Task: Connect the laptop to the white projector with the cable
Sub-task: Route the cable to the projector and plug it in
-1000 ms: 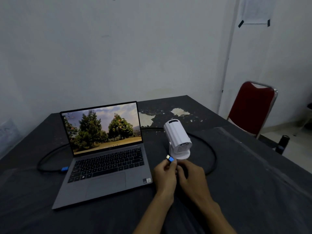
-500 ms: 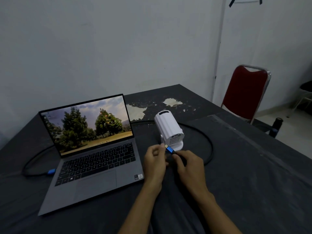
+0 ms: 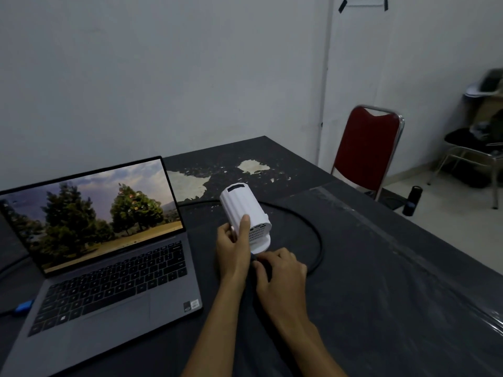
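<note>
Dark table [image 3: 381, 268], unreadable laptop [image 3: 114, 281] sticker [image 3: 192, 306]

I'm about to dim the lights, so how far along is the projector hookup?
Laptop end looks done: blue plug at its left edge. In hand: left hand steadies the white projector, right hand holds the cable's free end. Left: plugging it into the projector.

Dim, flat room light; the laptop screen [image 3: 92, 213] glows brightest, edges bow and blur slightly.
</note>
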Motion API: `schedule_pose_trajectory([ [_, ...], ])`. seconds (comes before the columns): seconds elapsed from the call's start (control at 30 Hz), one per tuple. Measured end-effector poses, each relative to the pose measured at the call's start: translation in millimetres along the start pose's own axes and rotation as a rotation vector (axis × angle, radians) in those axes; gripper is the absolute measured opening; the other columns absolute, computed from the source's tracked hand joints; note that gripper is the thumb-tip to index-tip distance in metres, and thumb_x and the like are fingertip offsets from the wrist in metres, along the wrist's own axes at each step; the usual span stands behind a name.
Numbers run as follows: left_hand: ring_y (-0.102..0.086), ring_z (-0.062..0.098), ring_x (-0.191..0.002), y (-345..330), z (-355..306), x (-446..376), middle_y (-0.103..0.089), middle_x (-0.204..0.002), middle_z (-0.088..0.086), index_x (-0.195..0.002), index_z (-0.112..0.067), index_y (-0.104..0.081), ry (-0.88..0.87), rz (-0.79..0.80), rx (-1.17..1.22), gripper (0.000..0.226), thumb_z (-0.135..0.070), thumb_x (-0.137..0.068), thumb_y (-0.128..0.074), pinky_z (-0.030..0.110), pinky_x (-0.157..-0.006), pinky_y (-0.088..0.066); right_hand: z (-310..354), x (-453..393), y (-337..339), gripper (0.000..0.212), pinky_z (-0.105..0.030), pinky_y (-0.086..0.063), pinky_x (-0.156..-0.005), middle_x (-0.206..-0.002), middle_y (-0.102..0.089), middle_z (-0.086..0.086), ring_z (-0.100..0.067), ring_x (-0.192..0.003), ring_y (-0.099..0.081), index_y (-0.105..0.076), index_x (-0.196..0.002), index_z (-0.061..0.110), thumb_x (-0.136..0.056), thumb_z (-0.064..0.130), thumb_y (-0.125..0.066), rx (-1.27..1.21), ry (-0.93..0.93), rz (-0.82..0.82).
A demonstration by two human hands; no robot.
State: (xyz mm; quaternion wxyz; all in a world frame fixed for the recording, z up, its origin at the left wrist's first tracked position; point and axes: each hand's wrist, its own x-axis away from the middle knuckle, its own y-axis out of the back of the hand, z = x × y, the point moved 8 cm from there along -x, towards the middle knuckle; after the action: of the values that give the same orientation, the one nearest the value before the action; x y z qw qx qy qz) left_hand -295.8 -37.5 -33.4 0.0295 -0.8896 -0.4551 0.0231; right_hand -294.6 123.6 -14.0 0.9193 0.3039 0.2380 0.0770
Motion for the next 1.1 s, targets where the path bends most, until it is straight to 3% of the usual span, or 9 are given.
schedule_pose_trajectory([
  [0.17, -0.075, 0.007, -0.092, 7, 1, -8, -0.078, -0.098, -0.012, -0.108, -0.032, -0.064, -0.059, 0.016, -0.053, 0.049, -0.069, -0.078, -0.074, 0.033, -0.08, -0.06, 7, 3, -14, 0.026, -0.029, -0.038, -0.09, -0.102, -0.067, 0.013, -0.004, -0.099, -0.059, -0.074, -0.116, 0.035, -0.096, 0.037, -0.058, 0.004, 0.095, 0.134],
  [0.3, -0.075, -0.004, -0.082, 7, 3, -10, -0.08, -0.089, -0.019, -0.101, -0.035, -0.065, -0.064, 0.041, -0.049, 0.047, -0.072, -0.074, -0.075, 0.026, -0.073, -0.057, 9, 4, -25, 0.029, -0.032, -0.038, -0.087, -0.093, -0.062, 0.009, -0.01, -0.091, -0.054, -0.075, -0.105, 0.032, -0.1, 0.043, -0.049, 0.182, 0.143, 0.226],
  [0.43, -0.076, 0.001, -0.084, 7, 3, -14, -0.08, -0.095, -0.012, -0.101, -0.032, -0.067, -0.036, 0.082, -0.063, 0.052, -0.074, -0.07, -0.075, 0.03, -0.076, -0.059, 12, 2, -12, 0.019, -0.032, -0.034, -0.078, -0.089, -0.061, 0.01, -0.01, -0.083, -0.054, -0.073, -0.094, 0.026, -0.098, 0.037, -0.059, 0.162, 0.111, 0.095],
  [0.57, -0.077, 0.001, -0.081, 8, 0, -13, -0.08, -0.097, -0.008, -0.102, -0.028, -0.069, -0.029, 0.114, -0.048, 0.057, -0.073, -0.068, -0.075, 0.022, -0.066, -0.057, 6, -3, 7, 0.012, -0.032, -0.042, -0.074, -0.094, -0.059, 0.009, -0.015, -0.074, -0.059, -0.074, -0.105, 0.022, -0.096, 0.026, -0.067, 0.032, 0.018, -0.085],
  [0.67, -0.078, 0.007, -0.084, 7, -1, -13, -0.08, -0.099, -0.006, -0.102, -0.026, -0.069, -0.03, 0.124, -0.041, 0.058, -0.072, -0.067, -0.075, 0.028, -0.072, -0.059, 2, -13, 19, 0.016, -0.026, -0.047, -0.069, -0.093, -0.061, 0.008, -0.014, -0.073, -0.062, -0.077, -0.109, 0.019, -0.095, 0.024, -0.072, -0.035, -0.016, -0.177],
  [0.8, -0.076, 0.001, -0.076, 7, -2, -12, -0.08, -0.092, -0.008, -0.1, -0.025, -0.07, -0.03, 0.13, -0.058, 0.055, -0.071, -0.069, -0.075, 0.026, -0.067, -0.056, 3, -24, 18, 0.012, -0.009, -0.038, -0.061, -0.088, -0.061, 0.007, -0.008, -0.071, -0.061, -0.077, -0.104, 0.019, -0.093, 0.023, -0.074, -0.049, -0.021, -0.191],
  [0.93, -0.078, 0.004, -0.077, 7, -4, -13, -0.081, -0.089, -0.008, -0.098, -0.027, -0.071, -0.035, 0.143, -0.039, 0.052, -0.07, -0.07, -0.076, 0.019, -0.059, -0.055, 0, -30, 17, 0.015, -0.008, -0.04, -0.063, -0.089, -0.062, 0.008, -0.005, -0.073, -0.061, -0.077, -0.108, 0.019, -0.093, 0.021, -0.075, -0.06, -0.009, -0.199],
  [1.1, -0.078, 0.007, -0.079, 7, -1, -15, -0.081, -0.089, -0.01, -0.097, -0.026, -0.071, -0.037, 0.156, -0.023, 0.049, -0.067, -0.072, -0.078, 0.031, -0.068, -0.061, -2, -37, 22, 0.017, -0.015, -0.045, -0.066, -0.088, -0.063, 0.008, -0.007, -0.074, -0.062, -0.079, -0.107, 0.02, -0.09, 0.022, -0.076, -0.036, 0.014, -0.173],
])
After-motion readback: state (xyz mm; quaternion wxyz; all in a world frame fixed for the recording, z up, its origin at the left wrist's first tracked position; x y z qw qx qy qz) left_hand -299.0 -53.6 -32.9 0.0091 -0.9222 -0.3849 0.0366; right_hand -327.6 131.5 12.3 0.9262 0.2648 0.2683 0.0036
